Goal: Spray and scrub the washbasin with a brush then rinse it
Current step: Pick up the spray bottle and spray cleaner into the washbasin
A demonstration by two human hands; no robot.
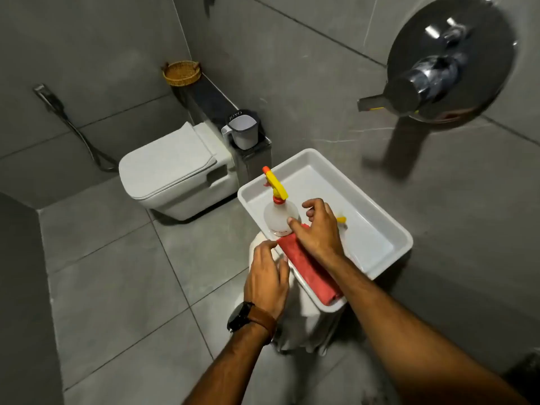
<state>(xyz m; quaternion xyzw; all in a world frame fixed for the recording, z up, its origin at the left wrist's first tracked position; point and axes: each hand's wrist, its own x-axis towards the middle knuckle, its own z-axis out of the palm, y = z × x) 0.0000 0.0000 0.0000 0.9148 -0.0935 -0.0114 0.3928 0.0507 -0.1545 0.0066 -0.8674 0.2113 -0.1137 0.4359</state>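
Toilet (172, 168): white, lid closed, against the grey tiled wall.
Washbasin (380, 229): white rectangle on a pedestal.
Cloth (309, 270): red, folded along the basin's near rim.
Spray bottle (279, 214): clear, yellow trigger, upright in the basin's left corner.
Mug (244, 131): "JOYO" printed inside.
Right hand (318, 229): fingers spread, holding nothing, thumb touching the bottle.
Left hand (267, 277): open, empty, beside the near rim.

Spray bottle (280, 217) stood upright in white basin (380, 229), touched by right hand (318, 229); red cloth (309, 270) draped over rim; left hand (267, 280) open beside it.
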